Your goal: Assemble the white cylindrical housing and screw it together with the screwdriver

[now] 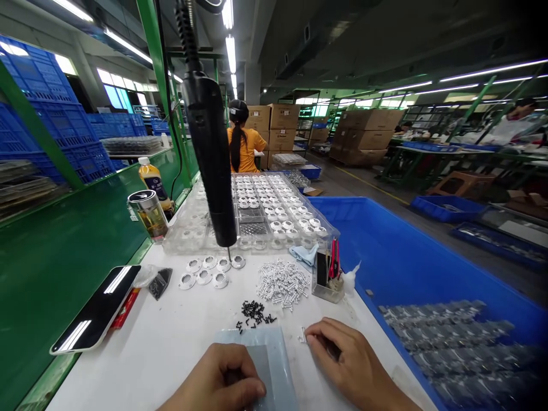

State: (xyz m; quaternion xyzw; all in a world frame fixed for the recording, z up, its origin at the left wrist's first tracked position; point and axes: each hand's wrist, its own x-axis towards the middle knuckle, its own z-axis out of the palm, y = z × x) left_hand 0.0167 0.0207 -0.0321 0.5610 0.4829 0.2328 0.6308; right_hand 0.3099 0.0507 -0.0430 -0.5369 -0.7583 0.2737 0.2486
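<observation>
My left hand [222,379] rests with curled fingers on a grey-blue mat [274,354] at the near edge of the white bench, pinching something small that I cannot make out. My right hand [346,362] lies beside the mat, its fingertips on a small white plastic part [302,335]. Just beyond lie a scatter of black screws [254,313] and a pile of white plastic parts [282,282]. Several white round rings [209,271] lie farther back. A black electric screwdriver [212,148] hangs above them.
Clear trays of white rings [274,211] fill the back of the bench. A phone [98,308] lies at left, a jar [148,214] and bottle [154,180] behind it. A blue bin [406,268] with grey parts stands right. A person in orange [244,142] works ahead.
</observation>
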